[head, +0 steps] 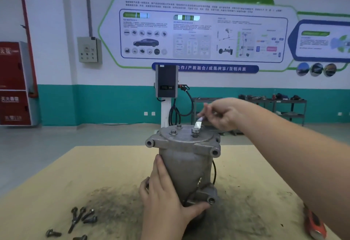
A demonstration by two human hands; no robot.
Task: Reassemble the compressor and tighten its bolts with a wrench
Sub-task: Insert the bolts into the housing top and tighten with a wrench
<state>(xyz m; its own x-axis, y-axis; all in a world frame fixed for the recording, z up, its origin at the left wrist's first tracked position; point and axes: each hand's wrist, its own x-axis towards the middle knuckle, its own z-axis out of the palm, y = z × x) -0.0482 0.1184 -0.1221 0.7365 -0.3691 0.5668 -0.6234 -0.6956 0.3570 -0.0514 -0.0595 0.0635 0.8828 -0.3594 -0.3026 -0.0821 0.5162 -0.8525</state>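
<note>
A grey metal compressor (186, 165) stands upright on the tan table (56, 192). My left hand (166, 188) wraps around its lower body, thumb near the bottom lug. My right hand (221, 114) grips a shiny wrench (198, 123) above the lid. The wrench's ring end sits on a bolt (195, 131) at the right of the lid. Two more bolts (173, 132) stand in the lid to the left of it.
Several loose dark bolts (81, 219) lie on the table at the front left. An orange tool (314, 224) lies at the front right, partly under my right forearm. Dark grime covers the table around the compressor. A charging post (166, 92) stands behind the table.
</note>
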